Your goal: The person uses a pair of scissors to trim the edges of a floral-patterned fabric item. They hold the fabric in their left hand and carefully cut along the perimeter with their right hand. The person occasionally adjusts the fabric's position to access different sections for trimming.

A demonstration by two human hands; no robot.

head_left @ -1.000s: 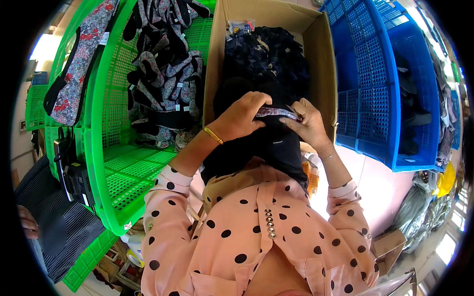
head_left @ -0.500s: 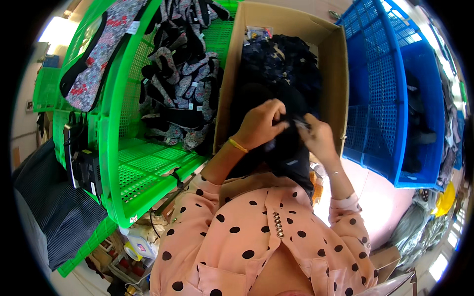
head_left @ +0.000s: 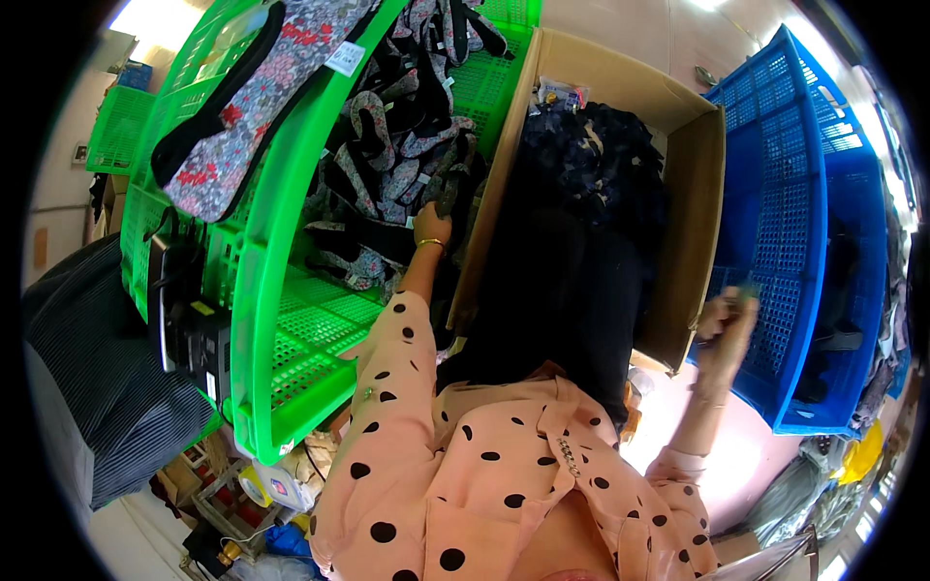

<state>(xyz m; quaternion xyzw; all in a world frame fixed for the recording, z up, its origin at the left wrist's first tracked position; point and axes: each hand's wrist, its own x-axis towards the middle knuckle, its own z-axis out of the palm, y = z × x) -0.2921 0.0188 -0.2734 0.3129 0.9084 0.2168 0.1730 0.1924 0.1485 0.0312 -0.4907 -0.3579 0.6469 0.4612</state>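
My left hand (head_left: 432,227) reaches into the green basket (head_left: 254,320). Its fingers are closed on a black-edged fabric piece (head_left: 448,194) at the side of a heap. That heap is made of long, narrow floral pieces (head_left: 368,116) with black edging and small white labels. My right hand (head_left: 728,329) is raised between the cardboard box and the blue basket, its fingers closed around something small that is blurred and too unclear to name. Black cloth covers my lap (head_left: 552,310), below the box.
The cardboard box (head_left: 705,184) in front of me holds dark scraps (head_left: 596,160) and a small packet (head_left: 562,95). Blue baskets (head_left: 812,242) stand at the right. A large floral piece (head_left: 262,107) hangs over the green basket's left rim, above a black device (head_left: 189,320).
My hands have parted. The left moved from above my lap into the green basket; the right moved rightward toward the blue basket. The view has shifted, so the baskets and box appear further right.
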